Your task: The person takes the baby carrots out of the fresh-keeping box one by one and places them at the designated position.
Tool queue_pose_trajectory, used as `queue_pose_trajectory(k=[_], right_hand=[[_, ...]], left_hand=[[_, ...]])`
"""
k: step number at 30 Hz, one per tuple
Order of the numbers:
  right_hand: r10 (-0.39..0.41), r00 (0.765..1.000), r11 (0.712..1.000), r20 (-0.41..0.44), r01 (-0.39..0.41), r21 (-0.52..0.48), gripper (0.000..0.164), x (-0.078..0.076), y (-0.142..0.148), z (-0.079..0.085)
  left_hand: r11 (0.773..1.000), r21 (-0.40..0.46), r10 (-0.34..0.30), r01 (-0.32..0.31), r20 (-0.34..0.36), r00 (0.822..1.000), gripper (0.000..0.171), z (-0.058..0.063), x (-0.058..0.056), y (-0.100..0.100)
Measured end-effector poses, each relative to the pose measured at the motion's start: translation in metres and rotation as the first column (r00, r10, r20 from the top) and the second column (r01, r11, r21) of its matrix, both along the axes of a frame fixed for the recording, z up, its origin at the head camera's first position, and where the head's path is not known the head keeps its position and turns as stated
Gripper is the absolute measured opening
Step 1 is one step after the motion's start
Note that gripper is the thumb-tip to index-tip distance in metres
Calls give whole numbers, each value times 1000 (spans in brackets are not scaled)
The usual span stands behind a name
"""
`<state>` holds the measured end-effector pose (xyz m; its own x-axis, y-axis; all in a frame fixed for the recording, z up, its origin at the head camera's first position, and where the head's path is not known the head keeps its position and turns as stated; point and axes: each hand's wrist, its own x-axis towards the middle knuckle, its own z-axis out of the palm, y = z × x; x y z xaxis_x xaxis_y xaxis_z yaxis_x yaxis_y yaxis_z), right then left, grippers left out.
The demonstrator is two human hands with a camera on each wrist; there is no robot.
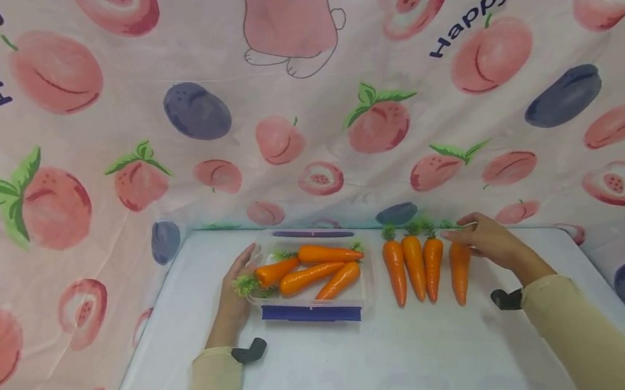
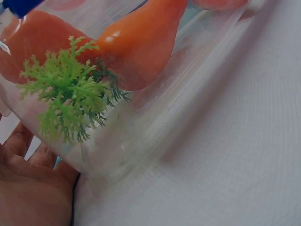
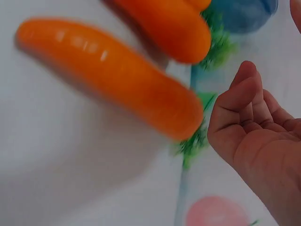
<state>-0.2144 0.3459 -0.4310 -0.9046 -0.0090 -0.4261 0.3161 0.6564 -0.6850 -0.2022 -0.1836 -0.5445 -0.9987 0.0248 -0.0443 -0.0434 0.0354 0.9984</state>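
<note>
A clear plastic box [image 1: 368, 281] with blue clips on its long sides holds several orange toy carrots [image 1: 312, 277] with green tufts. One tuft [image 2: 66, 89] pokes over the box's left end. My left hand [image 1: 237, 292] rests against that end, fingers extended along the wall. Right of the box, several more carrots lie side by side, tops toward the back. At the rightmost carrot [image 1: 461, 275], my right hand [image 1: 489, 240] hovers by the leafy top. In the right wrist view its fingers [image 3: 235, 101] are loosely bent beside that carrot, with nothing between them and the thumb.
All of this lies on a white-covered table [image 1: 421, 361]. A fruit-printed cloth [image 1: 305, 126] hangs right behind the table's back edge and along its sides. The other carrots of the row [image 1: 414, 267] lie close together, left of the rightmost one.
</note>
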Motion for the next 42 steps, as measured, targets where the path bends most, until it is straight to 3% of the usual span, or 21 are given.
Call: queue_pose_trajectory(k=[10,18,26,33,42], right_hand=[[75,997,991,-18,-77,-107,97,-8,-36,10],[202,975,972,-88,-211,-108,82,-18,-74,19],[337,932,939,-130,-342,-20,75,-27,-119,26],[424,895,896,-139,-437,-82,63,-33,-157,31],[532,831,827,-164,-551,-107,60,-40,-200,29]], left_hand=[[1000,15,-8,8,-14,1000,49,-3,-1,-1],[1000,8,4,-4,-3,1000,48,-3,0,-4],[999,45,-15,15,-10,1000,50,-4,0,-4],[998,58,-15,16,-22,1000,50,-7,-2,-3],[1000,-11,-5,5,-21,1000,48,-7,-3,-2]])
